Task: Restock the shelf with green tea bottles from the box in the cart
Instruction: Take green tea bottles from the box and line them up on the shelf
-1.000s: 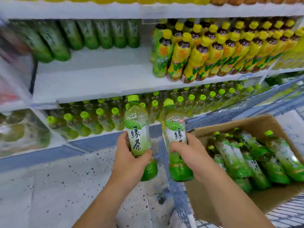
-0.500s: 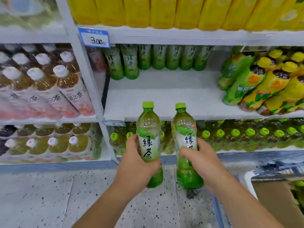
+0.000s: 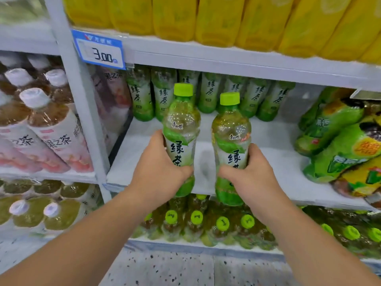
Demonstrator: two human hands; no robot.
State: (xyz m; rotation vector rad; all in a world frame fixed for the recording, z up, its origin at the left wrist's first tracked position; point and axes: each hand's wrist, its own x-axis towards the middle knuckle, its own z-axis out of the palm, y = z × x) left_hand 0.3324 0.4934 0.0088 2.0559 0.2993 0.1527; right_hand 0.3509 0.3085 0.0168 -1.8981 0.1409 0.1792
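My left hand (image 3: 159, 172) grips one upright green tea bottle (image 3: 181, 124) with a lime cap. A second green tea bottle (image 3: 232, 137) stands upright in the grip of my right hand (image 3: 250, 178). Both bottles hang side by side at the front edge of the white middle shelf (image 3: 274, 145). At the back of that shelf stands a row of several green tea bottles (image 3: 208, 93). The box and the cart are out of view.
Green-and-yellow bottles (image 3: 340, 145) crowd the right of the same shelf. A white upright post (image 3: 82, 112) with a blue 3.00 price tag (image 3: 99, 50) bounds it on the left, with pink-label bottles (image 3: 47, 131) beyond. Yellow bottles (image 3: 226, 15) fill the shelf above, lime-capped bottles (image 3: 222, 223) the one below.
Both hands have carried their bottles up and forward, from below the shelf edge to level with the middle shelf. The view has closed in on the shelf; the box has left the frame.
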